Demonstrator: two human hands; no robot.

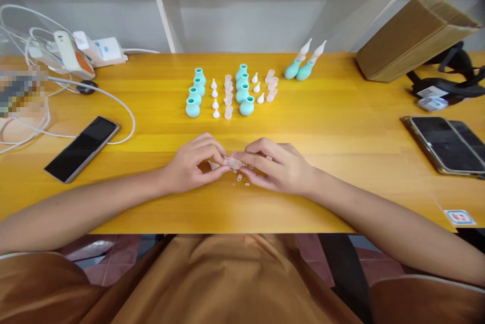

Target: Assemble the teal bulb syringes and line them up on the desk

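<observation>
Your left hand (193, 162) and right hand (275, 165) pinch a small clear cap (232, 162) between fingertips; it looks light, soft and slippery, best held by its sides.

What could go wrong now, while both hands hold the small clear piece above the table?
1. The clear piece is pinched only by the fingertips of the left hand and right hand; it may slip.
2. Tiny loose parts lie under the hands near the table edge; a wrist could sweep them off.
3. The teal bulbs stand upright in close rows; reaching forward might knock them over.
</observation>
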